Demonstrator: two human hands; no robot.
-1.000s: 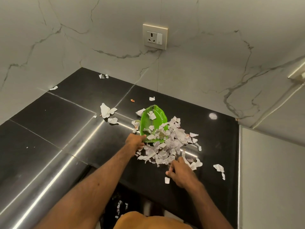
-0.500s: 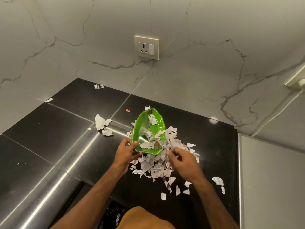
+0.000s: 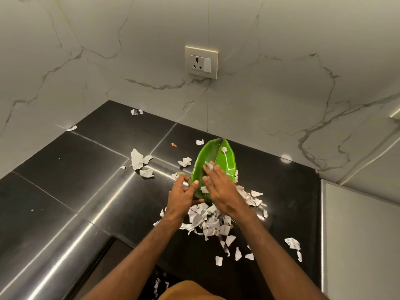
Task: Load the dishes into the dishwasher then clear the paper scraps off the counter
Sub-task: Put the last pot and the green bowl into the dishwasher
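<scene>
A green leaf-shaped dish (image 3: pixel 213 158) is tilted up on the black counter (image 3: pixel 65 174), its hollow facing me. My left hand (image 3: pixel 184 197) grips its near left rim with thumb and fingers. My right hand (image 3: pixel 224 189) lies flat and open across the dish's lower half, fingertips touching a small scrap inside it. A heap of torn white paper scraps (image 3: pixel 211 223) lies just below the dish, under my wrists. More scraps (image 3: pixel 140 159) lie to the left, and several single ones (image 3: pixel 292 243) sit near the counter's right front.
Marble walls meet in a corner behind the counter, with a wall socket (image 3: pixel 201 62) above the dish. A pale panel (image 3: pixel 359 234) borders the counter on the right. A dark opening (image 3: pixel 155 282) with a few scraps lies below the counter's front edge.
My right hand has moved up from the heap into the dish, pushing scraps along. The dish now stands steeper and holds fewer visible scraps. My left hand stays on its rim.
</scene>
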